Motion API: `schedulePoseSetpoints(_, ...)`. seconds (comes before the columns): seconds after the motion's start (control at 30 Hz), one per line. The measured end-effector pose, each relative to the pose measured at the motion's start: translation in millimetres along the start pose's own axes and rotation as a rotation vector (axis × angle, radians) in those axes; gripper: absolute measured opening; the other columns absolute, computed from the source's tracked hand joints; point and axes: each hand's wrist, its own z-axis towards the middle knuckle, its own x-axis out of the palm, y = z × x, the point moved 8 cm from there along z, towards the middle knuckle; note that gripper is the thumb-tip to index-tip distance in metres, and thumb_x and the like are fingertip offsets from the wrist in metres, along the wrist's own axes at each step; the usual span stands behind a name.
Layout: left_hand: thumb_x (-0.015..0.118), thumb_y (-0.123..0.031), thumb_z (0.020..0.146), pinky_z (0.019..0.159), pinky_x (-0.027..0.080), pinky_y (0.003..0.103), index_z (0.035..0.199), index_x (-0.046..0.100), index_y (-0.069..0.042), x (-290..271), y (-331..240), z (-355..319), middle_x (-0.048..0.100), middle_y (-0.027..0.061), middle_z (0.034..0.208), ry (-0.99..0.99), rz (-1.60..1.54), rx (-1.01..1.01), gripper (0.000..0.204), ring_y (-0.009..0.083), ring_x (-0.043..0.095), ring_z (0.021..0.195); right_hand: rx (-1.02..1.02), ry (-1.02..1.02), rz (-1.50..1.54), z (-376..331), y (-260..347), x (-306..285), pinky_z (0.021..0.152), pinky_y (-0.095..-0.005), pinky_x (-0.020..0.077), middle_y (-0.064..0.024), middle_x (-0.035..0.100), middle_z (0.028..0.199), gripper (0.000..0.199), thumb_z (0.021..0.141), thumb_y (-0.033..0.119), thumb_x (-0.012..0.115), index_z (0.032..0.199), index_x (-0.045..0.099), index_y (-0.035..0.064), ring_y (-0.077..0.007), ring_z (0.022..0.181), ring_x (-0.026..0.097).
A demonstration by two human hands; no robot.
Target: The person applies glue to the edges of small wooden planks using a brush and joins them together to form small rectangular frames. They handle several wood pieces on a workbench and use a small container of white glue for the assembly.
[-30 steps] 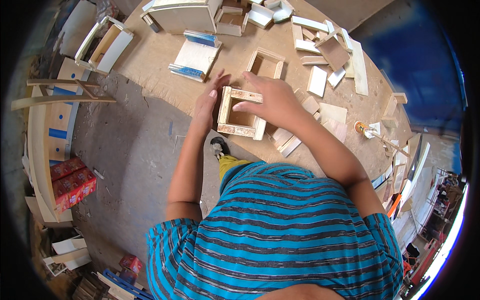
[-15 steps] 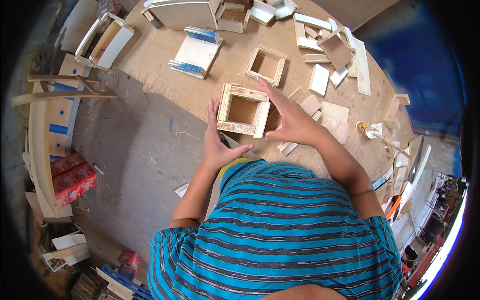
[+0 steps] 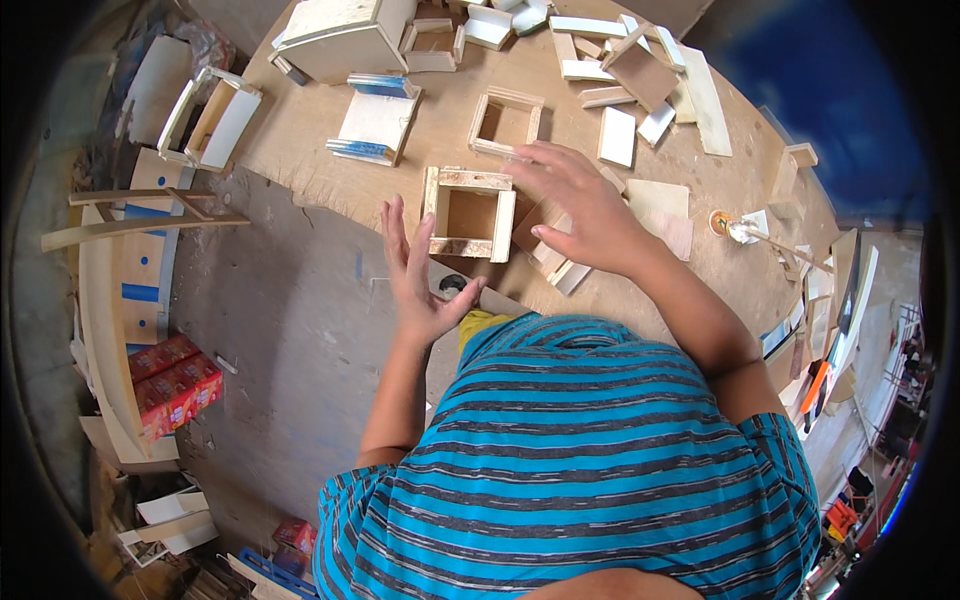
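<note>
A square wooden box frame (image 3: 502, 228) with thick, rough-edged walls sits near the table's front edge, its hollow facing up. To its left is my left hand (image 3: 420, 290), fingers spread and thumb out, with nothing in it. My right hand (image 3: 590, 215) hovers at the frame's right, fingers stretched; their tips come close to its far right corner, and I cannot tell whether they touch. Beyond the frame lies a second, similar wooden frame (image 3: 538, 122). Small wood blocks (image 3: 568, 278) lie partly under my right hand.
On the wooden table (image 3: 300, 130) stand a blue-edged wooden piece (image 3: 375, 125) and a large white box (image 3: 340, 45). Wood offcuts (image 3: 640, 80) pile at the far right, near a small orange-rimmed pot (image 3: 720, 222) with a stick. Red packages (image 3: 180, 380) sit at the left.
Both hands have drawn away from the box frame and opened wider. The frame rests by the table edge. The whole view has shifted slightly.
</note>
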Motion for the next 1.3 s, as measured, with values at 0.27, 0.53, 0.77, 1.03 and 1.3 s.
schedulePoseSetpoints(0.27, 0.050, -0.053, 0.086, 0.120, 0.005, 0.043, 0.156, 0.007, -0.005, 19, 41, -2, 0.008, 0.0192, 0.162, -0.106, -0.910, -0.459, 0.095, 0.0309, 0.009, 0.150, 0.232, -0.031, -0.080, -12, -5, 20, 0.112, -0.0502, 0.0296, -0.0147, 0.044, 0.143, 0.084, 0.071, 0.020, 0.080, 0.142, 0.039, 0.0033, -0.0329, 0.137, 0.036)
schedulePoseSetpoints(0.53, 0.023, -0.054, 0.100, 0.120, 0.007, 0.040, 0.155, 0.012, -0.003, 35, 64, 14, 0.016, 0.0163, 0.161, 0.046, -1.164, -0.451, 0.075, 0.0270, 0.013, 0.149, 0.293, 0.173, -0.291, -14, -16, 40, 0.115, -0.0562, 0.0212, -0.0212, 0.041, 0.144, 0.089, 0.071, 0.029, 0.078, 0.144, 0.036, -0.0008, -0.0352, 0.137, 0.037)
schedulePoseSetpoints(0.77, 0.020, -0.056, 0.101, 0.120, 0.009, 0.039, 0.154, 0.015, -0.001, 44, 68, 34, 0.018, 0.0172, 0.160, 0.097, -1.181, -0.442, 0.076, 0.0279, 0.015, 0.149, 0.521, -0.411, 1.186, -16, -33, 54, 0.118, -0.0411, 0.0208, -0.0164, 0.033, 0.153, 0.062, 0.100, 0.041, 0.044, 0.148, 0.033, 0.0018, -0.0283, 0.141, 0.033)
schedulePoseSetpoints(1.03, 0.022, -0.060, 0.100, 0.118, 0.020, 0.042, 0.153, 0.020, -0.003, 66, 79, 52, 0.026, 0.0165, 0.157, 0.164, -1.264, -0.463, 0.078, 0.0286, 0.026, 0.144, 0.605, -0.597, 1.408, 22, -57, 76, 0.114, -0.0380, 0.0274, -0.0168, 0.054, 0.136, 0.062, 0.104, 0.051, 0.029, 0.140, 0.045, 0.0025, -0.0237, 0.128, 0.047)
schedulePoseSetpoints(1.3, 0.023, -0.052, 0.102, 0.120, 0.009, 0.040, 0.155, 0.007, -0.005, 57, 85, 47, 0.008, 0.0137, 0.162, 0.193, -1.153, -0.368, 0.072, 0.0282, 0.009, 0.150, 0.722, -0.791, 1.333, -1, -42, 79, 0.112, -0.0359, 0.0322, -0.0170, 0.051, 0.138, 0.058, 0.104, 0.042, 0.037, 0.140, 0.043, -0.0029, -0.0235, 0.127, 0.049)
